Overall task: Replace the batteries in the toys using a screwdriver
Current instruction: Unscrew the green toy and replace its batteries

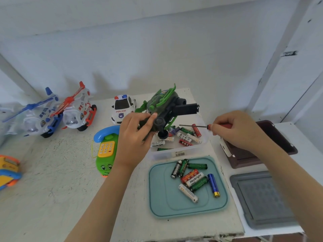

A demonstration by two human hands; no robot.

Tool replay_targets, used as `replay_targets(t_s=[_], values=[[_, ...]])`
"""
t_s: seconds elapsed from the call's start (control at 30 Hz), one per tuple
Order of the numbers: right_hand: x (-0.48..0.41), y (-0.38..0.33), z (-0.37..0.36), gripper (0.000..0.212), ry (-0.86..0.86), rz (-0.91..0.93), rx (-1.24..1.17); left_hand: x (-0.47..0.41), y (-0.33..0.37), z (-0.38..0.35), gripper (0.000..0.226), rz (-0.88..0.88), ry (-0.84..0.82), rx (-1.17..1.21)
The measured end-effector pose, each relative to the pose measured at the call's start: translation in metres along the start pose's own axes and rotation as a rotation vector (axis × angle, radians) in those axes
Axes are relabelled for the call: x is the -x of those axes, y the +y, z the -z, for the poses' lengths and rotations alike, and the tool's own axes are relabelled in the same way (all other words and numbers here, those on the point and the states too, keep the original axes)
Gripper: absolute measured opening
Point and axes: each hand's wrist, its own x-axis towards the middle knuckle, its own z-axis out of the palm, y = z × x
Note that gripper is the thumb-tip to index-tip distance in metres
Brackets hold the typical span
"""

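Two grips busy: left hand point(135, 137) clasps the green toy point(162, 105); right hand point(236, 130) pinches a screwdriver point(194, 126) beside it. Unscrewing looms, needing the tip seated squarely.

Green-and-black toy helicopter point(162, 109), red-handled screwdriver point(206, 126), teal lid point(157, 198), white police car point(122, 109)

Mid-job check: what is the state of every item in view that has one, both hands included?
Left hand: grips the green helicopter, held up and tilted.
Right hand: holds the screwdriver, tip clear of the helicopter.
Clear box: open, holds batteries.
Teal lid: lying flat, loose batteries on it.
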Motion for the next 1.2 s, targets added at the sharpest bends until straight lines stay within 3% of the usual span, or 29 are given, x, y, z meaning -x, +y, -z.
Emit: replay_targets(t_s=[0.37,0.57,0.83,0.93,1.2], values=[[0.009,-0.029,-0.019,0.030,-0.044,0.160,-0.094,0.001,0.012,0.004,0.042,0.125,0.061,0.172],[0.025,-0.034,-0.045,0.032,0.007,0.145,-0.130,0.005,0.023,0.004,0.043,0.245,0.112,0.216],[0.055,-0.039,-0.088,0.020,0.250,0.225,0.034,0.006,0.030,0.003,0.045,0.369,0.115,0.160],[0.055,-0.041,-0.085,0.023,0.303,0.170,0.017,0.006,0.029,0.007,0.048,0.340,0.106,0.114],[0.049,-0.038,-0.057,0.034,0.207,0.047,0.034,0.011,0.017,0.011,0.041,0.174,0.106,-0.025]])
